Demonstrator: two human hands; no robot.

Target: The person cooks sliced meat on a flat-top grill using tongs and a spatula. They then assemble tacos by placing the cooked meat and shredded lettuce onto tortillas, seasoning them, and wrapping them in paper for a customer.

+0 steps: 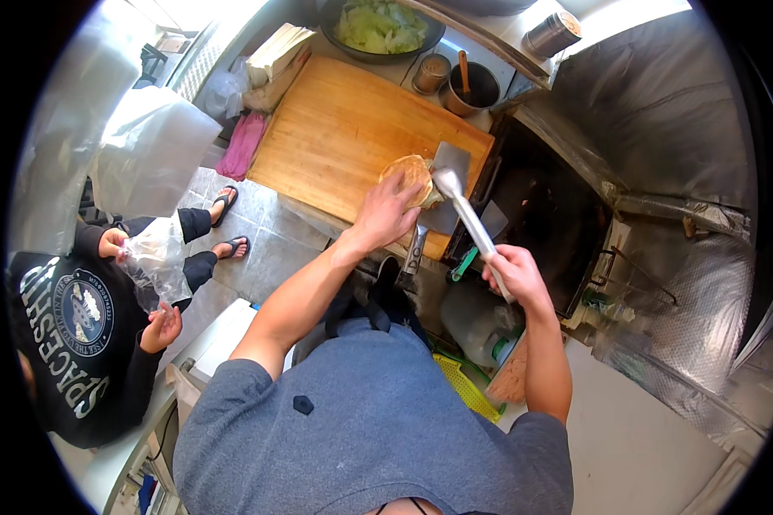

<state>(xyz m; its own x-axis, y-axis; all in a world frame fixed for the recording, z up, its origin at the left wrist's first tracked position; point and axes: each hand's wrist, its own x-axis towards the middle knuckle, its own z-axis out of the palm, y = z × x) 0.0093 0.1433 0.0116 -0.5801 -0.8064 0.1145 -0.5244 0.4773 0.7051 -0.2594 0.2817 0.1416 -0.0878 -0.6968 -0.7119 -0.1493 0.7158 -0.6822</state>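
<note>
A round flatbread (409,172) lies at the near right corner of a wooden cutting board (343,129). My left hand (388,213) rests on the flatbread's near edge, fingers spread over it. My right hand (514,273) grips the handle of metal tongs (460,206), whose tip reaches the flatbread's right side. A cleaver (442,184) lies under the tongs, its blade flat on the board and its handle pointing toward me.
A dark griddle (541,215) sits right of the board. Behind the board stand a bowl of chopped cabbage (381,26), metal cans (431,73) and a pot with a wooden spoon (471,86). At the left a seated person holds a clear plastic bag (150,262).
</note>
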